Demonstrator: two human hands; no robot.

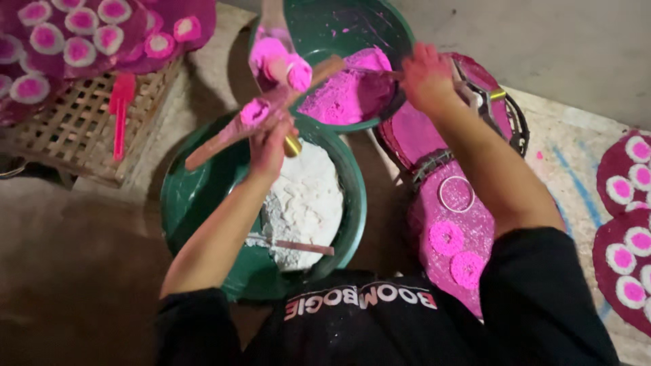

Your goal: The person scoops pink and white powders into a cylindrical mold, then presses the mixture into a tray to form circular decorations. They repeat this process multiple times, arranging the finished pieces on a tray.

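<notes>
My left hand (pixel 270 139) grips a long wooden stick (pixel 217 144) caked with pink powder, together with a small brass ring mould (pixel 293 145). It hovers over the far rim of a green bowl (pixel 186 203) holding white flour (pixel 305 203). My right hand (pixel 426 76), dusted pink and blurred, holds a thin tool (pixel 376 73) whose tip lies in the pink powder (pixel 342 95) of a second green bowl (pixel 339 24). A pink-coated shape (pixel 279 61), perhaps another person's hand, sits at that bowl's left rim.
A round pink cloth-covered tray (pixel 475 217) at right carries a metal ring (pixel 456 194) and two pink discs (pixel 447 237). A bamboo rack (pixel 74 135) with a pink spatula (pixel 121 108) stands at left. Pink-centred white cakes lie top left (pixel 74 41) and far right (pixel 630 237). A spoon (pixel 298 246) rests in the flour.
</notes>
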